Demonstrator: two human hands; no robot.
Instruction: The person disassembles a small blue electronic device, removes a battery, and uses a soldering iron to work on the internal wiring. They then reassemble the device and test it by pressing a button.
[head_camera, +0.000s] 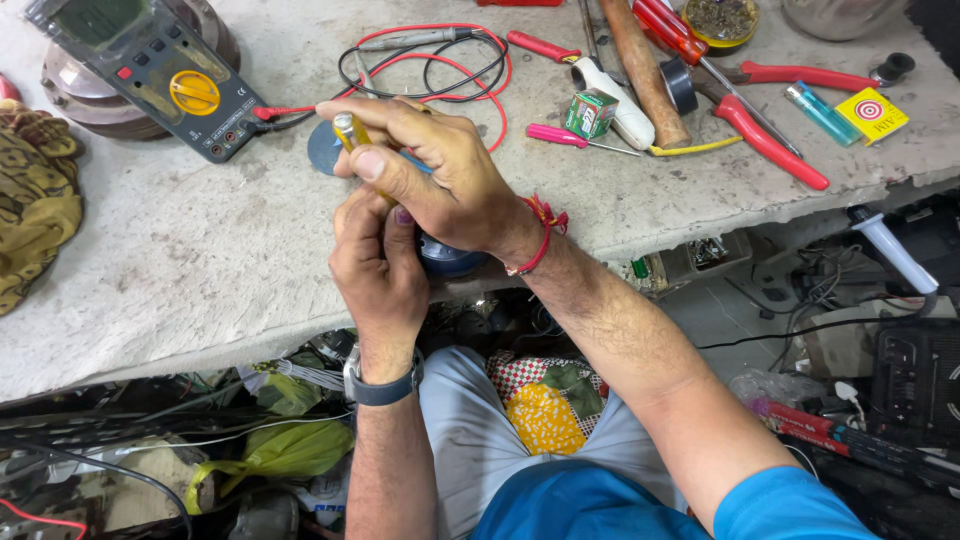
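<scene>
Fingers of the right hand (440, 175) clench a yellow screwdriver (348, 131) at the bench (200, 260) edge. Just below, the left hand (378, 260) grips a dark round part (450, 257). Beyond them on the bench lie a multimeter (165, 75) and red pliers (770, 120).

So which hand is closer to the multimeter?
Right. The right hand reaches up over the bench, its fingertips just beside the multimeter; the left hand sits lower, near the bench edge.
</scene>
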